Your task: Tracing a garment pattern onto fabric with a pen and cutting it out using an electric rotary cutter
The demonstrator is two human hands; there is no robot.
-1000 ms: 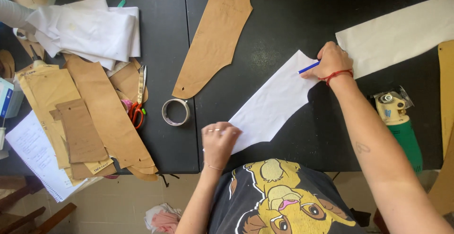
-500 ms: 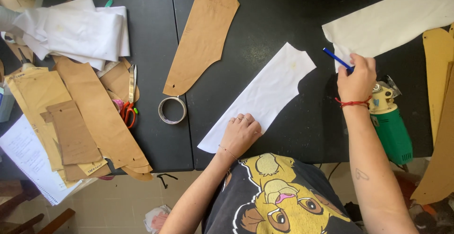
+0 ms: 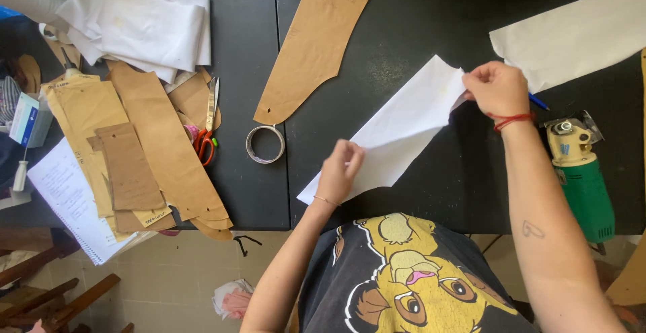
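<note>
Right hand (image 3: 496,89) has its fingers pinched shut on the far corner of the long white fabric panel (image 3: 397,131), lifting that end so the thin cloth bows and creases. Left hand (image 3: 340,170) has its fingers curled closed on the near edge of the same panel, close to the person's chest. The panel runs diagonally across the matte black worktop (image 3: 377,23), soft and slightly translucent, with one scooped end.

A blue pen (image 3: 538,101) pokes out behind the right wrist, mostly hidden. Beside that arm lies a green and cream electric cutter (image 3: 582,175), blade end hard to make out. Above it, a broad white sheet (image 3: 572,33), cut off by the frame. Further left: a stiff tan cardboard pattern piece (image 3: 316,40) with a curved edge, a clear tape roll (image 3: 265,144), orange-handled scissors (image 3: 207,128), a heap of brown card patterns (image 3: 134,151), and folded white cloth pieces (image 3: 145,30).
</note>
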